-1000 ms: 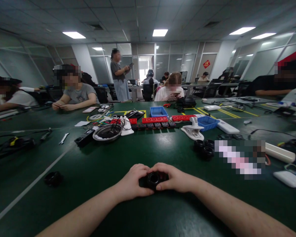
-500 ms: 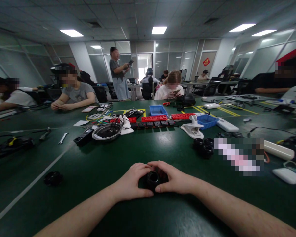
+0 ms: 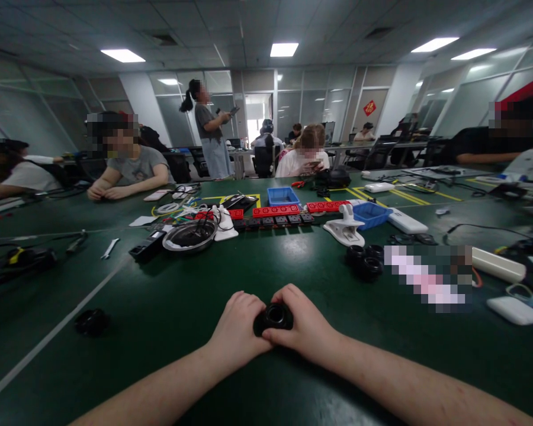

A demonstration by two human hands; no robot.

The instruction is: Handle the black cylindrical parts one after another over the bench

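Observation:
Between my two hands is a round black part with a hole in its top (image 3: 274,315), at the near middle of the green table (image 3: 195,390). My left hand (image 3: 240,325) curls around its left side. From the right, my right hand (image 3: 302,322) closes on it, the thumb across its near side and the fingers behind. The hands hide its lower sides, so I cannot tell whether it rests on the table. A similar black part (image 3: 92,322) lies off to the left. Several more black round parts (image 3: 365,262) sit grouped ahead on the right.
Farther ahead are a metal bowl (image 3: 189,236), a white clamp stand (image 3: 345,228), red strips (image 3: 276,210) and blue trays (image 3: 282,196). A wrench (image 3: 111,248) lies at left, a white case (image 3: 514,310) at right. A person in grey (image 3: 137,165) sits across the table.
My right hand's fingers have closed in around the black part, and its thumb now lies over the near side. The view has shifted slightly. The standing person has turned sideways.

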